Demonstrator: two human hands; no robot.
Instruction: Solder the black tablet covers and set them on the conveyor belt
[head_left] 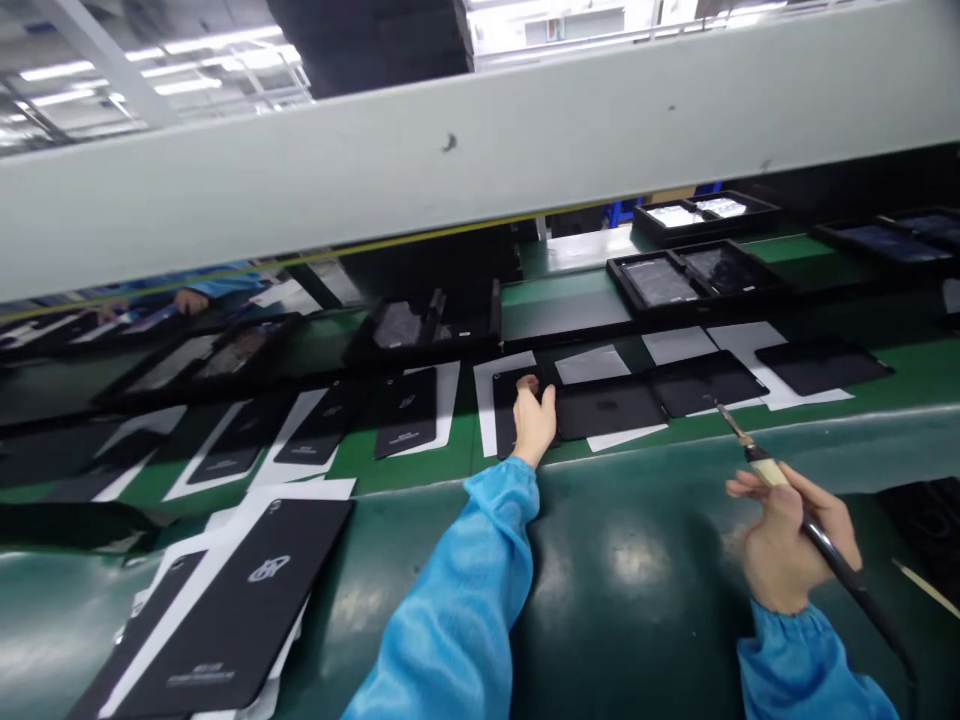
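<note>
My left hand (pixel 534 420), in a blue sleeve, reaches forward and rests with fingers bent on a black tablet back cover (pixel 512 400) lying on white paper on the green belt. My right hand (pixel 787 545) is closed around a soldering iron (pixel 757 462) held like a pen, its tip pointing up-left toward another black cover (pixel 705 383). A black cord runs from the iron down past my right wrist. Between the two hands lies a further black cover (pixel 609 408).
More black covers on white sheets line the green conveyor (pixel 420 460) to the left, and a stack of covers (pixel 240 600) sits near me at lower left. Black trays (pixel 697 272) stand beyond the belt. A grey beam (pixel 480 150) crosses overhead. Another person's hand (pixel 189 300) shows far left.
</note>
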